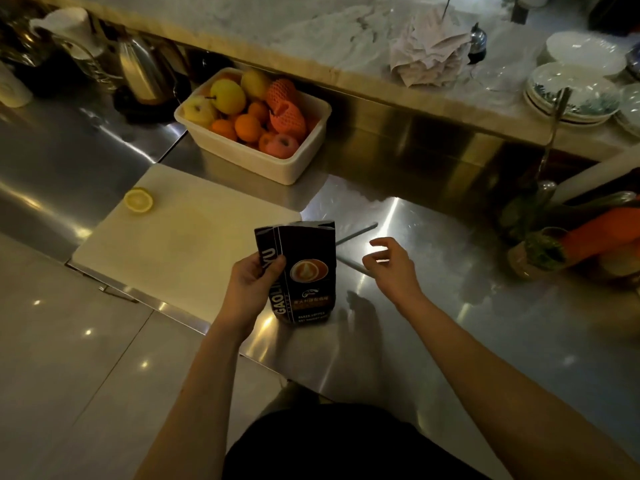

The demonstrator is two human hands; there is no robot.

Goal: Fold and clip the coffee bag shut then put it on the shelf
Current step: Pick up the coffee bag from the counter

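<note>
The coffee bag (300, 271) stands upright on the steel counter (450, 323), its top unfolded and open, so nothing of the task looks done yet. The left hand (251, 280) holds it, fingers (273, 263) wrapped round its near side. The right hand (389, 268) hovers just beside, its fingers spread loosely and empty, above a slim grey stick (356, 232), probably the clip. Folding, clipping and shelving all remain.
</note>
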